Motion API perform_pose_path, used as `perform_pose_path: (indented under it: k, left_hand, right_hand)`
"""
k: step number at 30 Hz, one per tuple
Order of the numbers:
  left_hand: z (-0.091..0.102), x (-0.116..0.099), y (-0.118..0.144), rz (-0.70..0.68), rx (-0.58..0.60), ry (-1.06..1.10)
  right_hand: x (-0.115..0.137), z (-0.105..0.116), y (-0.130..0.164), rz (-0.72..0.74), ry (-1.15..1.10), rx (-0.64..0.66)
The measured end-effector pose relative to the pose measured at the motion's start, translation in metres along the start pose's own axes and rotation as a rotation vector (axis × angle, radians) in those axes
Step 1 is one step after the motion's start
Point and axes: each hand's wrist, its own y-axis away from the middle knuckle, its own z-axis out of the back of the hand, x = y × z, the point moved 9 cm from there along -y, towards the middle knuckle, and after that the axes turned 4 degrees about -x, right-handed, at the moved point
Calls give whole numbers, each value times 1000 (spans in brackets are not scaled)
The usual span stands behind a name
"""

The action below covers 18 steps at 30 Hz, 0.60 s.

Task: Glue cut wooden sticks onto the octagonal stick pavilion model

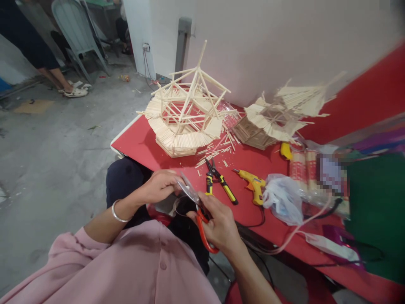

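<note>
My right hand (220,221) grips a pair of scissors (204,236) with orange handles, its blades pointing up and left. Close to the blades, my left hand (161,185) is pinched; whatever sits in its fingertips is too small to make out. A bangle circles the left wrist. Beyond my hands, on the red table (133,135), stands an openwork wooden-stick model (190,139) with a ring of flat sticks and a pointed frame on top. Behind it to the right is a second stick model (272,122), with a partly covered roof.
Cutting pliers (221,179) with yellow-black handles and a yellow glue gun (253,183) lie right of my hands. Loose sticks (221,147), a plastic bag (283,198), stick bundles (302,169) and cables share the table. A person's legs (57,76) and a chair (74,31) are far left.
</note>
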Motion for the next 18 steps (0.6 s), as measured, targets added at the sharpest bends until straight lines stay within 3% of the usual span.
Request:
perform_pose_path:
  k: [5,9,14,18]
  left_hand:
    - [-4,11,1,121,0,124]
    - [-2,15,0,190,-39,203]
    - [14,16,2,194,-263,111]
    - [19,8,3,123,-372,10]
  right_hand:
    - [2,1,2,49,49,-71]
    - [1,-4,1,11,13,-31]
    - [-8,-10,-2,-131,143,29]
    - [-5,-14,-4,-153,47,43]
